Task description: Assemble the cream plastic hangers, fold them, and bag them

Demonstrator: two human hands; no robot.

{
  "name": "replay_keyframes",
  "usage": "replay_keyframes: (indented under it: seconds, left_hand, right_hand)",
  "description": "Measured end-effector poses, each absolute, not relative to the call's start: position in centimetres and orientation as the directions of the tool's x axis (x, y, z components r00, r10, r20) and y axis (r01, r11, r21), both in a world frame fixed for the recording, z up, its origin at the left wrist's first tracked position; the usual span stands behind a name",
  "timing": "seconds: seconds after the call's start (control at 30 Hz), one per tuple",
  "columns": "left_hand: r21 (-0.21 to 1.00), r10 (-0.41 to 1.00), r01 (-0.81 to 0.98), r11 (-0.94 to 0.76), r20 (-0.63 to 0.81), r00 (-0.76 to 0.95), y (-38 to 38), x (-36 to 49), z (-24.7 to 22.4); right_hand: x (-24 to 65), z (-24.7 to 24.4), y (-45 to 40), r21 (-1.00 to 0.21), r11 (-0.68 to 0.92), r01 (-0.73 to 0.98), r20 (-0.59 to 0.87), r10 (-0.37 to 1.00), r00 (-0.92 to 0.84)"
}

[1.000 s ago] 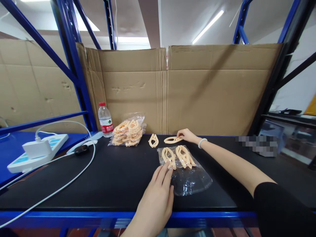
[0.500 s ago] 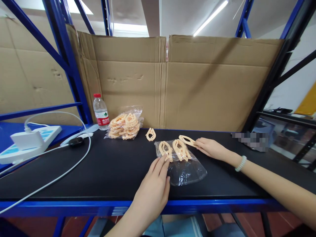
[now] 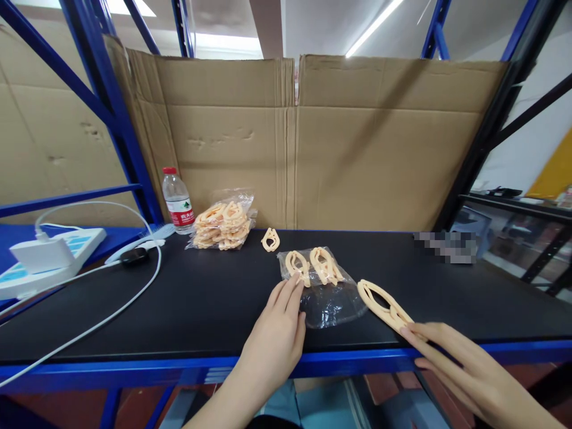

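A clear plastic bag (image 3: 333, 307) lies on the black tabletop with cream folding hangers (image 3: 325, 266) in its far part. My left hand (image 3: 274, 330) rests at the bag's left side. Its outstretched fingertips touch the bag over the left hanger (image 3: 297, 265), and its thumb stays apart. To the right of the bag, my right hand (image 3: 465, 363) pinches one end of another cream folding hanger (image 3: 379, 304) near the table's front edge. That hanger points away to the left, its far end close to the bag's right corner.
A single small cream piece (image 3: 270, 240) lies behind the bag. Further left stand a full bag of similar pieces (image 3: 223, 223) and a water bottle (image 3: 179, 202). A white cable (image 3: 154, 277) and power strip (image 3: 84, 247) occupy the left side. Cardboard (image 3: 379, 149) walls the back.
My right hand has drawn its hanger away from the bag's far right corner, toward me and to the right. My left hand stays on the bag. The view has shifted slightly.
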State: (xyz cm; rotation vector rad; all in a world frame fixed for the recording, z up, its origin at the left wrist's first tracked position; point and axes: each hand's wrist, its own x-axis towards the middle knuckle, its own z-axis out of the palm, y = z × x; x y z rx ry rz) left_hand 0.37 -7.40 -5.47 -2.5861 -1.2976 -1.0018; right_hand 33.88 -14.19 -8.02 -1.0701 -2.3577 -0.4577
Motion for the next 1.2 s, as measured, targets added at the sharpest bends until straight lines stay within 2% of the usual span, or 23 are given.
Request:
replay_keyframes:
  seconds: [0.17,0.27,0.37,0.47,0.6,0.7,0.8,0.97,1.07,1.2]
  left_hand:
    - [0.188,0.693,0.753,-0.631,0.574,0.437,-7.3,0.4,-5.4]
    - [0.18,0.696,0.756,-0.629,0.565,0.444,-7.3,0.4,-5.4]
    - [0.194,0.701,0.754,-0.627,0.563,0.437,-7.4,0.4,-5.4]
    - [0.219,0.704,0.747,-0.628,0.569,0.425,-7.5,0.4,-5.4]
    - [0.24,0.695,0.729,-0.641,0.585,0.419,-7.4,0.5,-5.3]
    - [0.249,0.696,0.722,-0.645,0.582,0.421,-7.3,0.5,-5.4]
    - [0.251,0.706,0.73,-0.636,0.57,0.42,-7.3,0.5,-5.5]
    - [0.237,0.71,0.738,-0.632,0.559,0.428,-7.4,0.5,-5.5]
    - [0.242,0.71,0.733,-0.636,0.556,0.432,-7.4,0.4,-5.5]
    - [0.257,0.725,0.744,-0.617,0.554,0.409,-7.4,0.4,-5.5]
  right_hand:
    - [33.5,-9.3,-15.2,-0.092,0.609,0.788,0.631,0.648,-0.427]
    - [33.0,-8.2,-14.8,-0.171,0.656,0.735,0.715,0.596,-0.365]
    - [32.7,-6.9,-14.8,-0.157,0.675,0.721,0.812,0.504,-0.296]
    - [31.8,-5.9,-15.6,-0.116,0.668,0.735,0.842,0.459,-0.283]
    - [27.8,-4.3,-15.2,0.008,0.775,0.632,0.754,0.41,-0.513]
    - [23.7,-3.0,-12.8,0.236,0.835,0.496,0.703,0.206,-0.681]
    - [20.6,-2.2,-9.8,0.444,0.76,0.474,0.662,0.079,-0.746]
    - [17.7,-2.8,-6.1,0.613,0.59,0.526,0.559,0.147,-0.816]
    - [16.3,-3.9,-4.5,0.638,0.549,0.54,0.506,0.23,-0.831]
    - [14.9,-5.2,-3.2,0.619,0.524,0.585,0.506,0.304,-0.807]
